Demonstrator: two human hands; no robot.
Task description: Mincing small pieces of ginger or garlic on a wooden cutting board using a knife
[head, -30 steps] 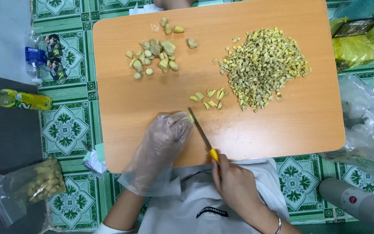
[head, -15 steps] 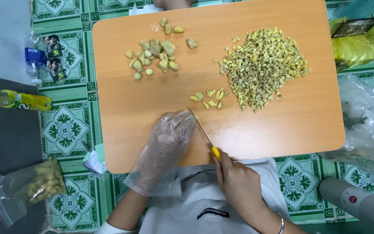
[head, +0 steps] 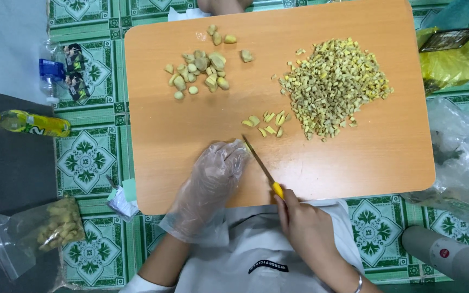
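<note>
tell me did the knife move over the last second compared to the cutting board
Yes, slightly: the knife in the right hand slid toward the person, its tip now farther from the small sliced pieces on the cutting board.

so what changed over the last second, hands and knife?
Little. The gloved left hand edged slightly right on the wooden board, fingertips closer against the knife blade. The right hand kept its grip on the yellow handle and shifted a touch right and toward the body. Nothing was picked up or released. The diced pile, the few fresh slices and the whole pieces lie as before.
</note>
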